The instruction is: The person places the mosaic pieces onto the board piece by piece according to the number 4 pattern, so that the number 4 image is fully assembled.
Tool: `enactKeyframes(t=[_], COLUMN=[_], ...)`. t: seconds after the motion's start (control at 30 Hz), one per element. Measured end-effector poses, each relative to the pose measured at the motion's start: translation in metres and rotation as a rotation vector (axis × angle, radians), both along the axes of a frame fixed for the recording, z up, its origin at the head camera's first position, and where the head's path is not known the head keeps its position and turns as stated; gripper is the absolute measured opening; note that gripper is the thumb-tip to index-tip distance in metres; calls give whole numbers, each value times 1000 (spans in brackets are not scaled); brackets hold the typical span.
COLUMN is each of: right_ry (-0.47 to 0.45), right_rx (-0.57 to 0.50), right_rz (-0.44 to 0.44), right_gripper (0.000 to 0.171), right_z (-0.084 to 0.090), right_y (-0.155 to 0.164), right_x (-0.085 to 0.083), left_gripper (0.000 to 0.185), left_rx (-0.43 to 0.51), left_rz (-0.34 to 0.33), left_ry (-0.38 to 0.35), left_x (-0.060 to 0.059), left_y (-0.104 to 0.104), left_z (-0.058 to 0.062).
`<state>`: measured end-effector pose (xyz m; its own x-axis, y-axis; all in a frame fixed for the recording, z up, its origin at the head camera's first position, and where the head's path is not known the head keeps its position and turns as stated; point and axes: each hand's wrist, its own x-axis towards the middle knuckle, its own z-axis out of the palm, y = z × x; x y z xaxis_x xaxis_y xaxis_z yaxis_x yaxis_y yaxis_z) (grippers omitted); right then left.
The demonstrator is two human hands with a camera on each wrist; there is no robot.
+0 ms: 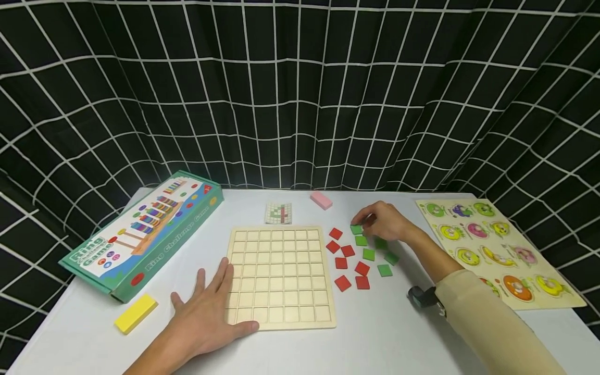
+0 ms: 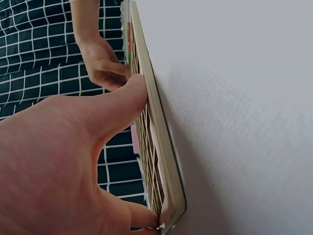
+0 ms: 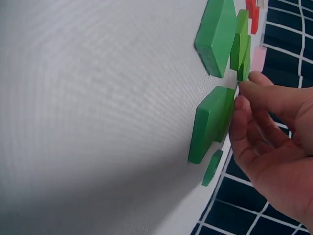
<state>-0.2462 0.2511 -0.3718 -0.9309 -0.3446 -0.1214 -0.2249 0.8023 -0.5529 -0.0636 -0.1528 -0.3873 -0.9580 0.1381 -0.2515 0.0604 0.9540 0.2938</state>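
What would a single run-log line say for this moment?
left hand: flat, steadying wooden grid board | right hand: pinching green tile | red tiles: loose beside board

Your right hand (image 1: 386, 221) pinches a small flat green square tile (image 1: 357, 229) at the far end of the loose green tiles. Your left hand (image 1: 213, 307) lies flat, fingers spread, on the wooden grid board's (image 1: 281, 276) near-left corner.

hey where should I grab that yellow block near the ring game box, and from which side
Take the yellow block across its two long side faces, coming straight down from above. It lies flat on the white table, long and narrow, with bare table on both long sides, so fingers likely fit either side.
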Motion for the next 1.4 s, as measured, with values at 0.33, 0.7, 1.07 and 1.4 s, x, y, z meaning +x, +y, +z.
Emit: enactKeyframes(t=[0.33,0.7,1.07,1.4], right_ry=[4,16,-27,-24], right_rx=[-3,5,-86,-143], right_rz=[15,5,-114,-122], right_gripper=[28,28,29,28], right_z=[1,0,6,16], right_y=[-2,-4,-9,-33], right_x=[-1,-6,-6,4], left_gripper=[135,133,133,134], left_rx=[-7,-4,23,21], left_rz=[-8,-18,-10,-12], left_ry=[-7,4,1,-1], left_x=[-2,0,2,0], left_y=[0,0,-1,-1], left_z=[1,2,2,3])
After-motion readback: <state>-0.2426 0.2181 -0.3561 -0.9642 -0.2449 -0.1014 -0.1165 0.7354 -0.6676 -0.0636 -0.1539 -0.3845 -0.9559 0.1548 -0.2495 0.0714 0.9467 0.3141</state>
